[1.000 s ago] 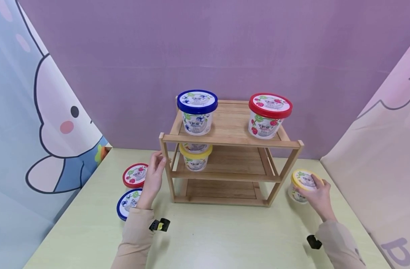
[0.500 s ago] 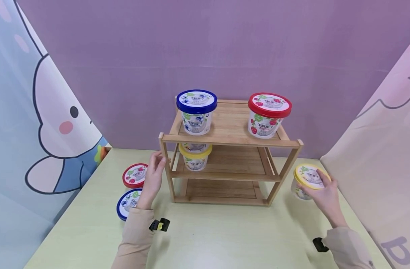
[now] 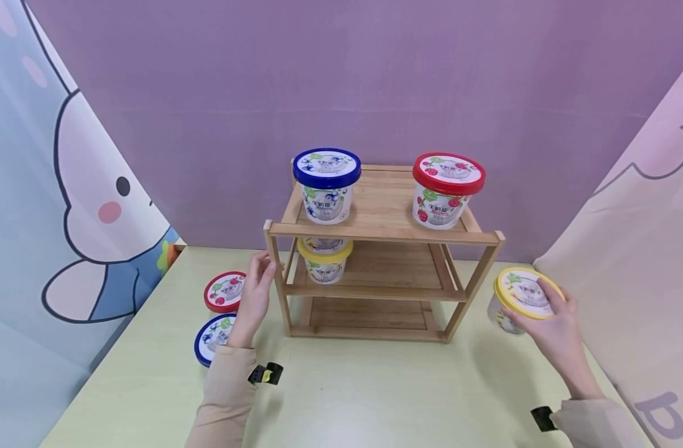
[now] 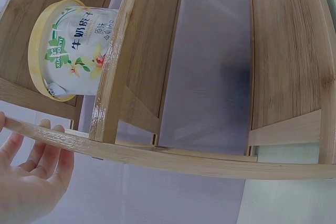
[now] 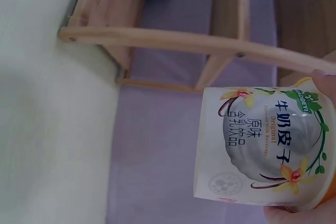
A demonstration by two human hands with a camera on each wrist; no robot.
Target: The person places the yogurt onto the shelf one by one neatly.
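Observation:
At the right, my right hand (image 3: 560,330) grips a yellow-lidded tub (image 3: 523,292) by its lid rim, the tub upright and right of the wooden rack (image 3: 386,233). In the right wrist view the tub (image 5: 262,145) hangs clear of the rack's side frame. My left hand (image 3: 255,298) holds the rack's front left post, and in the left wrist view its fingers curl round the wooden bar (image 4: 68,139). On the top shelf stand a blue-lidded tub (image 3: 327,186) at left and a red-lidded tub (image 3: 448,190) at right.
Two yellow-lidded tubs are stacked on the middle shelf's left, the lower one (image 3: 325,266) plainly visible. Left of the rack, a red-lidded tub (image 3: 225,292) and a blue-lidded tub (image 3: 214,339) stand on the table (image 3: 347,398), near my left forearm. A purple curtain (image 3: 375,74) hangs behind.
My right hand has raised the yellow-lidded tub off the table and moved slightly rightward with it. The left hand has stayed at the rack's post.

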